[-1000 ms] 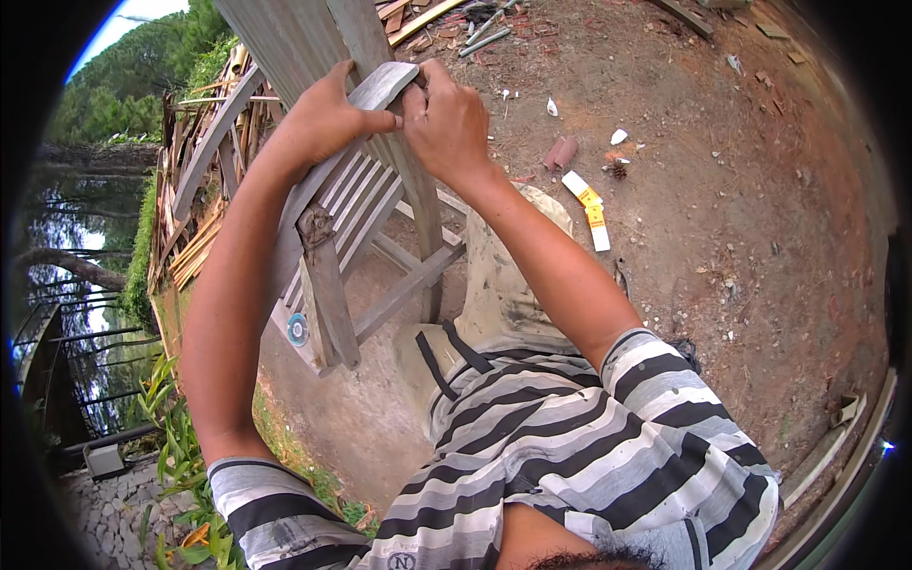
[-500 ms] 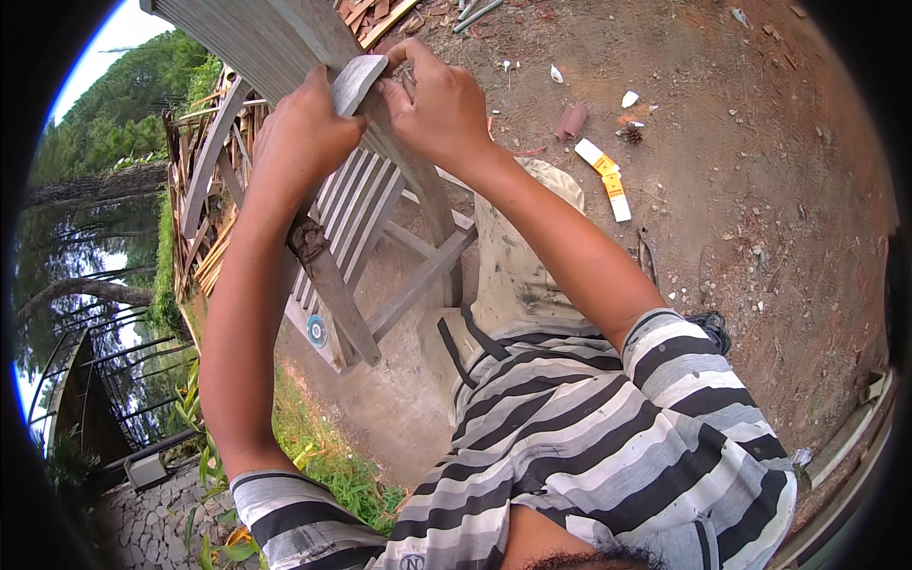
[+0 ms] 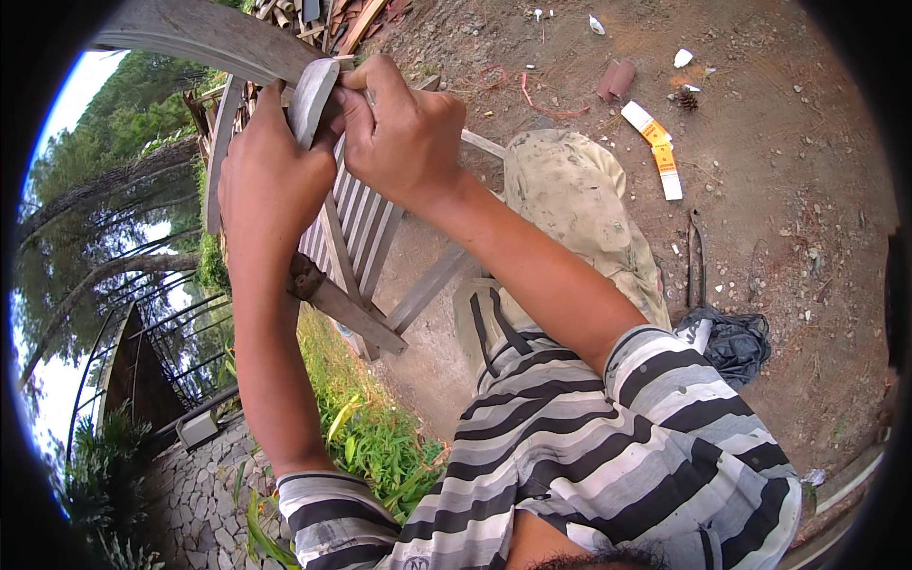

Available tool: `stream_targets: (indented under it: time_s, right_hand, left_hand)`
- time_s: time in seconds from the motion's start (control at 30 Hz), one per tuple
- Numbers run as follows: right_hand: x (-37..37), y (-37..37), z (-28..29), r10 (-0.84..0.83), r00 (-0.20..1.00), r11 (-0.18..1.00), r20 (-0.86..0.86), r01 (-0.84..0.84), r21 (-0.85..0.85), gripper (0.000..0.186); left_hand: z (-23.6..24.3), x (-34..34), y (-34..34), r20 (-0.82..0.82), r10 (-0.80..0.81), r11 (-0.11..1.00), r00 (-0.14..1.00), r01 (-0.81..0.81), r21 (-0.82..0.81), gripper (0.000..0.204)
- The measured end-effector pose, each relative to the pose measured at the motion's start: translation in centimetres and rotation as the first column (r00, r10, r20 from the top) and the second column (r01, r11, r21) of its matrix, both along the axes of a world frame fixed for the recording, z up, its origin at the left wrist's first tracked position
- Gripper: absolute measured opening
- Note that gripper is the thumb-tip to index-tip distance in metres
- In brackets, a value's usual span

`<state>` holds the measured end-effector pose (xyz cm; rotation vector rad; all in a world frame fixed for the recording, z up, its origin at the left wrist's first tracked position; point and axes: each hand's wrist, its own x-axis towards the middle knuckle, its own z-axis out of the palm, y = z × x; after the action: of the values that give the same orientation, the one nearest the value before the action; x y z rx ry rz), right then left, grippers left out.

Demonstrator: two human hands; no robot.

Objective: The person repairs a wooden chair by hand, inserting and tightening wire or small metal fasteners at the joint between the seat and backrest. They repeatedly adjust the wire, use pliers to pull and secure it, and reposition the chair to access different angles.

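A weathered grey wooden slatted chair (image 3: pixel 211 36) stands tilted in front of me. Between my hands is a flat, pale grey piece (image 3: pixel 313 100) with a rounded edge; whether it is loose or part of the chair I cannot tell. My left hand (image 3: pixel 275 176) is closed around its lower end, thumb on the near side. Against its right edge, my right hand (image 3: pixel 404 138) has thumb and bent forefinger pinched together; what lies between those fingertips is hidden. Below the hands run the chair's slats (image 3: pixel 366 237) and a wooden bar (image 3: pixel 356 313) with a dark, rough end.
On the dirt ground to the right lie yellow-and-white boxes (image 3: pixel 655 147), reddish-brown cylinders (image 3: pixel 616 82), a pine cone (image 3: pixel 686 99) and a black plastic bag (image 3: pixel 727 344). Wood scraps (image 3: pixel 366 24) are piled beyond the chair. Green plants (image 3: pixel 380 427) and stone paving (image 3: pixel 199 484) are at lower left.
Both hands have shifted left and slightly down in the view, with the grey piece still between them. The right hand has come closer to the left. The whole view has turned a little.
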<state>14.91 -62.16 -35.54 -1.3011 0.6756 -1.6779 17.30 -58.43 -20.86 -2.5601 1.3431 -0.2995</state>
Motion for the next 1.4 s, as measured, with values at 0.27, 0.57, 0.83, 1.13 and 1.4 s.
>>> stream_targets:
  time_s: [0.27,0.57,0.83,1.13,1.4]
  right_hand:
    - [-3.3,-3.3,-1.0,0.164,0.964,0.966,-0.211,-0.200,-0.166,0.022]
    - [-4.7,-6.6,1.3,0.063,0.873,0.829,-0.483,-0.315,-0.461,0.022]
    - [-3.7,-3.9,1.3,0.244,0.921,0.939,-0.304,-0.302,-0.162,0.017]
    - [-3.6,-5.5,0.2,0.105,0.945,0.892,-0.311,-0.228,-0.391,0.016]
    - [-3.1,-4.5,0.0,0.116,0.931,0.914,-0.346,-0.237,-0.329,0.020]
  left_hand:
    - [0.0,0.5,0.4,-0.067,-0.064,0.997,0.996,0.061,-0.057,0.056]
    - [-0.2,0.5,0.6,-0.069,-0.068,0.997,0.995,0.066,-0.027,0.062]
    - [-0.1,0.8,0.1,-0.083,-0.032,0.999,0.996,0.028,-0.040,0.062]
    - [0.0,1.0,0.9,-0.033,0.008,0.998,0.999,-0.010,-0.055,0.065]
    - [-1.1,2.0,0.5,-0.022,-0.047,0.997,0.999,0.046,-0.055,0.051]
